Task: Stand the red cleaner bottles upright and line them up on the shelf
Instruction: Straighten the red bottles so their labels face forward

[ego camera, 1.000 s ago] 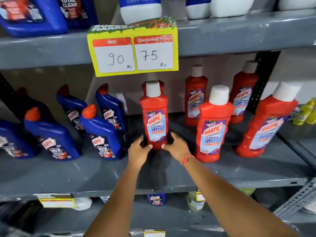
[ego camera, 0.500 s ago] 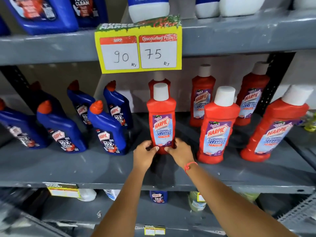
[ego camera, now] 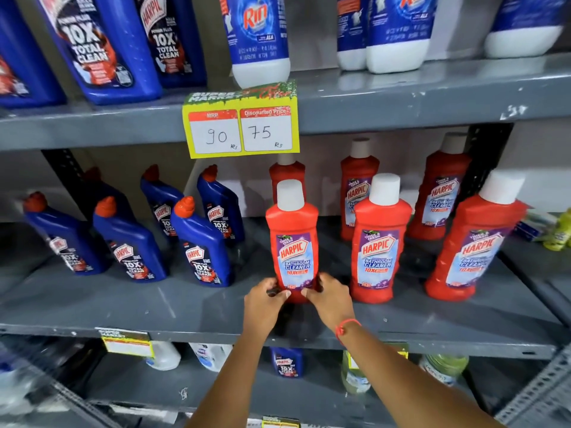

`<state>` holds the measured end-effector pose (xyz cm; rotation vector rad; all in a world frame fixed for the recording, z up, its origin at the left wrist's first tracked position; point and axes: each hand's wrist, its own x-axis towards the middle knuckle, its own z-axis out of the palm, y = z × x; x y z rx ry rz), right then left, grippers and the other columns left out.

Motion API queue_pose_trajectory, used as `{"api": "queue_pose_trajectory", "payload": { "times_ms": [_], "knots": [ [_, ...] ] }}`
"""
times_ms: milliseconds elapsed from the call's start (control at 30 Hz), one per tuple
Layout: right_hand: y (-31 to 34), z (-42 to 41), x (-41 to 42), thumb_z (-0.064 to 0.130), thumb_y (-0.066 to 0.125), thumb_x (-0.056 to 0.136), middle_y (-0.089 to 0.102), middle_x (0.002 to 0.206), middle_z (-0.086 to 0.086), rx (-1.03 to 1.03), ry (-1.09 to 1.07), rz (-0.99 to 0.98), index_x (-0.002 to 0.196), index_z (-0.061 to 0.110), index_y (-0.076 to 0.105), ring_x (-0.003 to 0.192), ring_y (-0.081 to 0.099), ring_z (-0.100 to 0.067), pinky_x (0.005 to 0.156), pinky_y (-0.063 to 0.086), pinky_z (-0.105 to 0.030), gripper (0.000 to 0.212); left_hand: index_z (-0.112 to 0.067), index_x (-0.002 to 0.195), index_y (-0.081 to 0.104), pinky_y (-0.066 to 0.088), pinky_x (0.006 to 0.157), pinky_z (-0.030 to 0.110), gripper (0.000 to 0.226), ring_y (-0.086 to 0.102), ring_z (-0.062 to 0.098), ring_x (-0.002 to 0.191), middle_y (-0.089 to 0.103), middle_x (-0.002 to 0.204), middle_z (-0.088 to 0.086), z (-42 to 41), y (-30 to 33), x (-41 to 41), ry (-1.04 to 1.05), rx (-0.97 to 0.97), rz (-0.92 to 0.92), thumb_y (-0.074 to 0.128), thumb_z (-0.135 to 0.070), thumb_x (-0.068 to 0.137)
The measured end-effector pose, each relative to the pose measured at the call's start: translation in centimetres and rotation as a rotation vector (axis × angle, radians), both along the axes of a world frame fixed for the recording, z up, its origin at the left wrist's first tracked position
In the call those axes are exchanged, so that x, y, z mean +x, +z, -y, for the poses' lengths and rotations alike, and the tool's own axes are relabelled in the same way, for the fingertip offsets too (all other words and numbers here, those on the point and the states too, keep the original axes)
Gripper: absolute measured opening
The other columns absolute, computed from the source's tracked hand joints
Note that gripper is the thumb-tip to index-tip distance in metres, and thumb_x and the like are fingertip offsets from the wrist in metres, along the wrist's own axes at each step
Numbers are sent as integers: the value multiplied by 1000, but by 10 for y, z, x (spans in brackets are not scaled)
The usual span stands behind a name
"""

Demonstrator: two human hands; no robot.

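Observation:
Several red Harpic cleaner bottles with white caps stand upright on the grey middle shelf (ego camera: pixel 185 307). The front left red bottle (ego camera: pixel 293 239) is held at its base from both sides: my left hand (ego camera: pixel 265 299) on its left, my right hand (ego camera: pixel 330 296) on its right. To its right stand a second front bottle (ego camera: pixel 378 242) and a third (ego camera: pixel 472 242) that looks tilted. Behind them stand three more: one (ego camera: pixel 285 173) partly hidden, one (ego camera: pixel 358 186) and one (ego camera: pixel 441 193).
Blue Harpic bottles (ego camera: pixel 200 242) with orange caps fill the shelf's left half. A yellow price tag (ego camera: pixel 241 125) hangs from the upper shelf, which carries large blue and white bottles (ego camera: pixel 259 38). Yellow-green bottles (ego camera: pixel 559 233) stand at far right. More bottles fill the lower shelf.
Both hands have slid a little further round the base of the front left red bottle, thumbs closer together. The camera has moved nearer and tilted up.

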<state>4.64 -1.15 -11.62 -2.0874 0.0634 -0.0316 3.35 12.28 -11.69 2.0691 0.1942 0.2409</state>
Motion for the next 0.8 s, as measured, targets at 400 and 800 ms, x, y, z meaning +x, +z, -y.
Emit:
{"api": "queue_pose_trajectory", "payload": {
  "times_ms": [400, 800],
  "knots": [
    [-2, 9, 3, 20, 67, 76, 68, 112, -9, 10, -26, 18, 103, 9, 59, 100, 64, -25, 88, 49, -31, 30, -9, 97, 63, 44, 75, 18, 22, 57, 9, 83, 70, 105, 9, 10, 0, 2, 4, 20, 2, 67, -14, 76],
    [-6, 2, 3, 18, 65, 77, 68, 111, -10, 47, -24, 9, 101, 9, 57, 99, 63, -24, 86, 51, -31, 26, -8, 99, 62, 43, 79, 23, 24, 56, 10, 85, 67, 99, 3, 3, -3, 3, 6, 27, -27, 67, -13, 76]
  ]
}}
